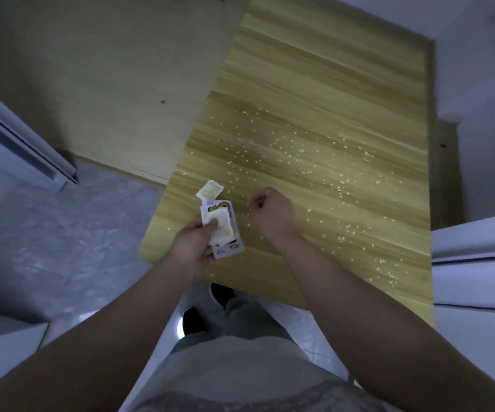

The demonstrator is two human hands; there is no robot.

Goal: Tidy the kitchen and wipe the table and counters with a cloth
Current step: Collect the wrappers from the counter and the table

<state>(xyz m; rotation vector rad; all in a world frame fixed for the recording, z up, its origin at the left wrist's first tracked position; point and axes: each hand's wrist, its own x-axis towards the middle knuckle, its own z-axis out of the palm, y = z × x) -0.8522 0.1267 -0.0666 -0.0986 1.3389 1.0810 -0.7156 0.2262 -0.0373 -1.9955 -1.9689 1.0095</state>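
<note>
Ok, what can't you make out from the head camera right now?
Head view only:
1. Print on the wipe packet: too small, blurred, partly under the left hand.
2. Whether the right hand pinches anything: its curled fingers are hidden behind its back.
3. The specks on the table: too small to identify.

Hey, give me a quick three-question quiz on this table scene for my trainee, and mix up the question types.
1. True or false: the left hand holds the pack of wipes, whose flap stands open.
2. Multiple choice: the pale crumbs lie A) on the floor, B) scattered over the wooden table, C) in a bowl.
3. Short answer: the right hand has its fingers curled; does it visibly hold anything?

Key: 1 true; 2 B; 3 no, nothing shows in it.
</note>
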